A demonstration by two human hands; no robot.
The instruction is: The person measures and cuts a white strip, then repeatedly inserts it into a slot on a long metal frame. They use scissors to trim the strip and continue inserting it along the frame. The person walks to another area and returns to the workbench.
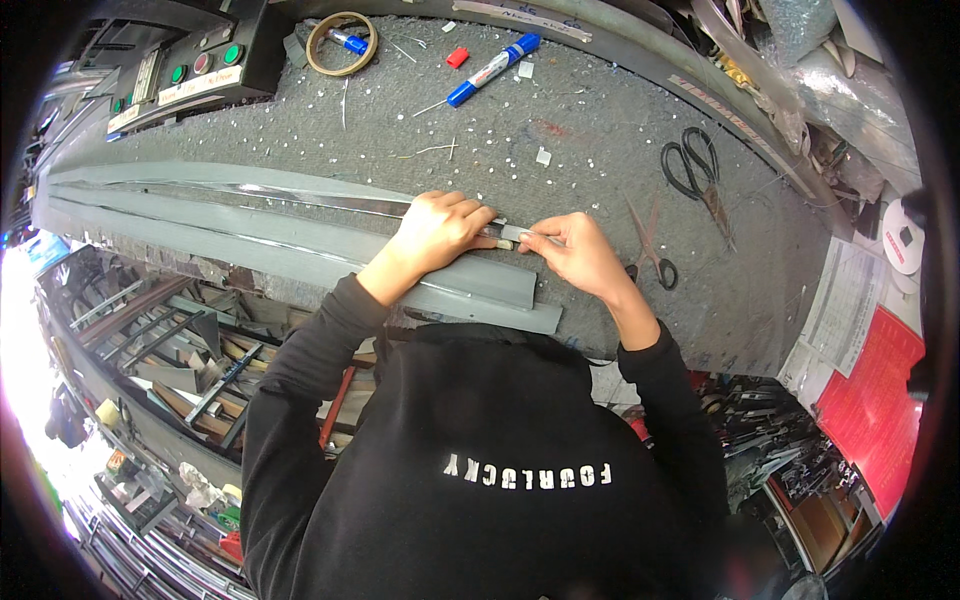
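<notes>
Long grey profile strips (300, 238) run across the bench from the far left, and their squared ends lie just in front of my hands. My left hand (440, 230) is closed over the end of a narrower, shiny-edged strip (330, 197) behind them. Close beside it on the right, my right hand (578, 255) pinches a small pale band (510, 232) at that strip's end. My fingers hide how the band and the strip meet. To the right of my right hand lies a pair of scissors with open blades (652, 245).
Dark-handled scissors (697, 172) lie farther right. Toward the back are a tape roll (312, 50), a blue-and-white marker (495, 70) and a red cap (457, 58). A control box with green buttons (205, 75) stands at the back left. Small scraps dot the grey bench top (590, 120).
</notes>
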